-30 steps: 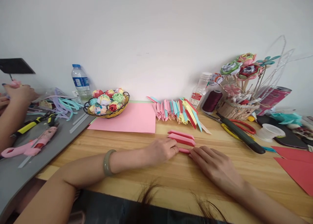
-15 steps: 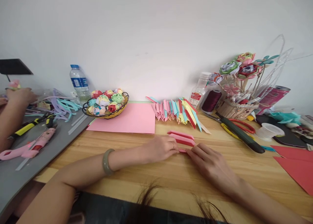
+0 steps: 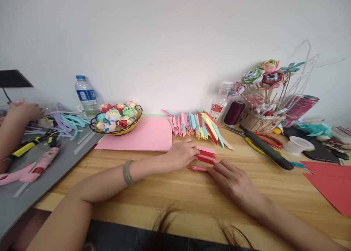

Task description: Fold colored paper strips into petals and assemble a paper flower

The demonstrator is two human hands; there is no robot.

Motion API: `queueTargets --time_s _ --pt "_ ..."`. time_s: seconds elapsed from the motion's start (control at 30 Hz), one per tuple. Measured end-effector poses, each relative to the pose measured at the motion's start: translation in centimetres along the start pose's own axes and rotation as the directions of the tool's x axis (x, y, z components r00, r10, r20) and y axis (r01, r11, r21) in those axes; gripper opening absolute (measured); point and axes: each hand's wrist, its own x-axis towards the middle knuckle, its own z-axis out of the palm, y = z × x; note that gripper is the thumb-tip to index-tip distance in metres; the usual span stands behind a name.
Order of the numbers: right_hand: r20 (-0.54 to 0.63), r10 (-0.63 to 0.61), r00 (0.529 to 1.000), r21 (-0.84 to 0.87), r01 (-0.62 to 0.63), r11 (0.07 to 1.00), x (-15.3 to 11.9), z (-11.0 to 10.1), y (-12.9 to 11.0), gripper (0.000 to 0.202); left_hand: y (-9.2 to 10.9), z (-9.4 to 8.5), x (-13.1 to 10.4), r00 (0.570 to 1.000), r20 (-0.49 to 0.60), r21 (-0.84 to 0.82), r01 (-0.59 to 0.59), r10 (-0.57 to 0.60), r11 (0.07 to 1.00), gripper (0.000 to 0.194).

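The item under examination is a narrow pink strip [image 3: 197, 168] of folded paper, lying on the wooden table [image 3: 131, 207] in front of the person. It lies on the near side of two larger folded pieces [image 3: 206, 158], red and pink, set one behind the other.

The right hand [image 3: 231, 179] rests low on the table, fingers together and gently bent, fingertips closed on the strip's right end. The strip's left end is free and shows several layers at the edge. The left hand [image 3: 182, 154] is partly curled, fingertips at the left ends of the larger folded pieces. Its fingers hide the contact, so whether it pinches a piece or merely rests against it cannot be told.

Handling assessment: the strip should be very light, with little tendency to slip. The stacked folds probably make it fairly stiff along its length, yet the layers could spring apart if released, and hard pressure could crush or wrongly crease them. The sound hold would be a light pinch at each end, thumb and forefinger across all layers.

Beyond the hands stand a row of multicoloured folded papers [image 3: 188, 124] and, to its left, a flat pink sheet [image 3: 148, 134], partly under a basket [image 3: 123, 131] of paper flowers.
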Motion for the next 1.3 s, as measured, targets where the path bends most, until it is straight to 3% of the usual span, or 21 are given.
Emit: queueTargets --time_s 0.33,0.47,0.9,1.13,1.3 --pt "-0.021 -0.006 1.000 -0.031 0.006 1.000 0.2 -0.2 -0.1 0.033 0.2 1.1 -1.1 0.969 -0.185 0.114 -0.142 0.161 0.983 0.025" --pt "-0.022 -0.004 1.000 -0.033 0.004 0.999 0.0 -0.1 -0.1 0.032 0.1 1.4 -1.5 0.949 -0.201 0.118 -0.222 0.242 0.968 0.021" --pt "0.015 0.016 1.000 -0.010 -0.016 1.000 -0.3 0.0 -0.1 0.031 0.5 0.3 -2.0 0.990 -0.050 -0.004 -0.130 0.130 0.992 0.023" --pt "0.031 0.013 0.999 -0.002 -0.013 1.000 -0.4 0.2 0.0 0.027 0.4 0.1 -1.9 0.998 0.041 -0.209 -0.036 0.046 0.977 0.017" --pt "0.014 0.003 1.000 -0.014 -0.003 1.000 -0.3 0.1 0.0 0.030 0.5 -0.1 -1.8 1.000 -0.003 -0.349 -0.030 0.031 0.937 0.018"
